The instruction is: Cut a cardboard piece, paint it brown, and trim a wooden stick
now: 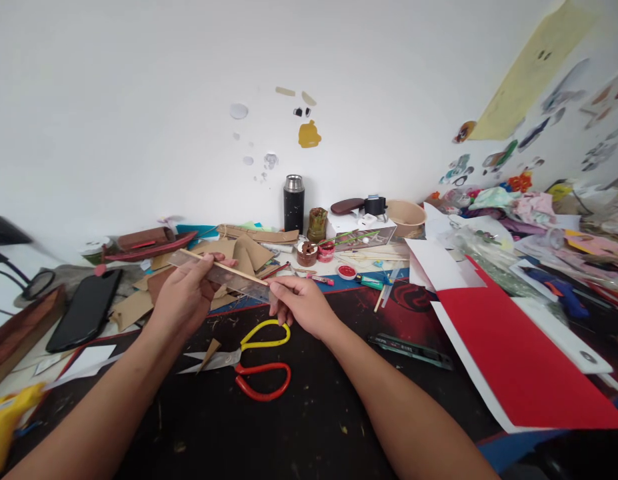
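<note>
A thin wooden stick (pixel 239 273) lies along a clear plastic strip (pixel 243 285), and both are held up above the dark mat, slanting down to the right. My left hand (pixel 191 287) is closed around their left part, with the thumb near the stick. At the right end, my right hand (pixel 297 303) pinches the stick and the strip between thumb and fingers. Just below the hands, scissors (pixel 239 358) with one yellow and one red handle lie on the mat (pixel 269 440), a small brown scrap (pixel 209 353) across their blades.
A cutter (pixel 411 350) and red paper (pixel 529 360) lie to the right. At left are a phone (pixel 85 310), cardboard scraps (pixel 246 252) and a yellow tool (pixel 11 420). A black bottle (pixel 293 205) and paint jars (pixel 307 252) stand behind.
</note>
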The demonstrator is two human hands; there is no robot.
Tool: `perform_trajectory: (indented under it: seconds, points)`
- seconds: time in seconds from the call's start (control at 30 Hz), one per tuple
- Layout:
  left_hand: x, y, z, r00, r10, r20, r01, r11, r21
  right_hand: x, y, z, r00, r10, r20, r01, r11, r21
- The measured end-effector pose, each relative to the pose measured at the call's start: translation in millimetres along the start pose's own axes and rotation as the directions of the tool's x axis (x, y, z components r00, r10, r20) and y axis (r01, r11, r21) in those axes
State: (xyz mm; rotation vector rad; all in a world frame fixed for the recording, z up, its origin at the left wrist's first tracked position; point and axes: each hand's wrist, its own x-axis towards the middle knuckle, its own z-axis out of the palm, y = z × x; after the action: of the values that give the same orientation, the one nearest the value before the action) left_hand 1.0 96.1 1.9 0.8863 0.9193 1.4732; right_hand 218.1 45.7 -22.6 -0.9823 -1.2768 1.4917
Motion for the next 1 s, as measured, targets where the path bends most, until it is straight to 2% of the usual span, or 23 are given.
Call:
perform_trajectory:
  seconds: [0.6,1.0]
  points:
    - [-7.0,3.6,7.4,0.999,0.033,0.028,-0.033,0.999,0.019,1.7,3.7,-0.5,0.999,0.022,-0.044,-0.025,0.997,-0.067]
    - [-2.7,0.8,2.3,0.999,0.040,0.018,-0.041,0.998,0.042,0.6,-0.9,-2.0,1.000,0.011,0.001,-0.011,0.998,-0.066]
